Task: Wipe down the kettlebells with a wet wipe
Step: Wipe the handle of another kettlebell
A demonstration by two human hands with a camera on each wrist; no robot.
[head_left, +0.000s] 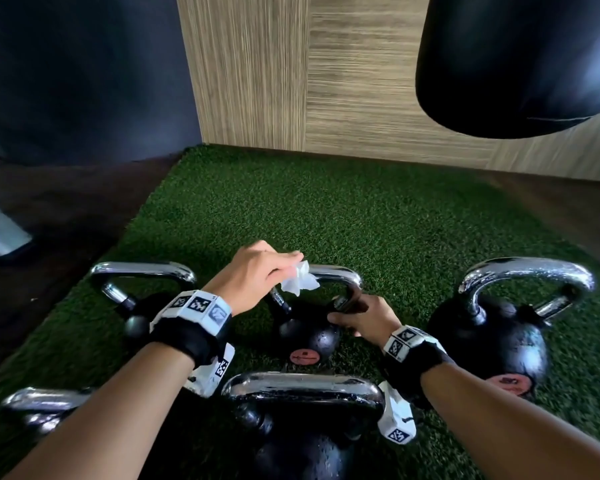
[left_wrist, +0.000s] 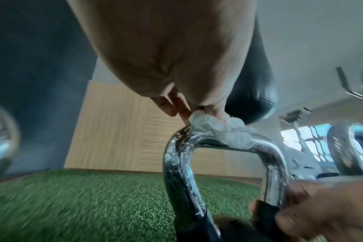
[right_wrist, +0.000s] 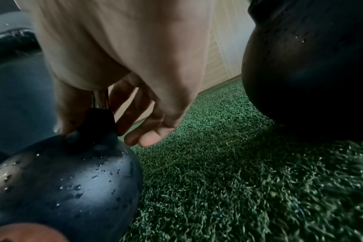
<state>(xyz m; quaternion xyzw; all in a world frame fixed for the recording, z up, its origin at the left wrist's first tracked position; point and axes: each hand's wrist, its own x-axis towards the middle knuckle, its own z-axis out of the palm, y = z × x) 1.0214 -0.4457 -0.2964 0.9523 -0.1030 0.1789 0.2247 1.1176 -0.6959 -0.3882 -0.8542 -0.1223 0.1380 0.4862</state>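
- The left hand (head_left: 257, 273) pinched a crumpled white wet wipe (head_left: 299, 282) and pressed it on the top bar of the shiny handle (head_left: 340, 277) of the middle kettlebell (head_left: 309, 336).
- From the left wrist camera, the wipe (left_wrist: 222, 131) was bunched under the fingertips (left_wrist: 176, 104), right on the top bar of the handle (left_wrist: 180, 172).
- The right hand (head_left: 364, 318) held the right leg of that handle, low down where the silver bar met the black ball.
- From the right wrist camera, the thumb (right_wrist: 66, 111) sat on one side of the black stub and the fingers (right_wrist: 135, 104) curled on the other side.
- The middle kettlebell stood upright on the green grass mat (head_left: 361, 209), in the middle of the group.
- Little drops of water sat on its black ball (right_wrist: 62, 188).
- Another kettlebell (head_left: 492, 334) stood to the right, and one (head_left: 142, 292) stood to the left.
- A near kettlebell (head_left: 305, 417) stood close to the person, between the two arms.
- One more shiny handle (head_left: 45, 403) showed at the near left, partly hidden by the left arm.
- A big black punching bag (head_left: 520, 64) hung at the far right.
- A wooden wall (head_left: 326, 81) stood at the far end of the mat.
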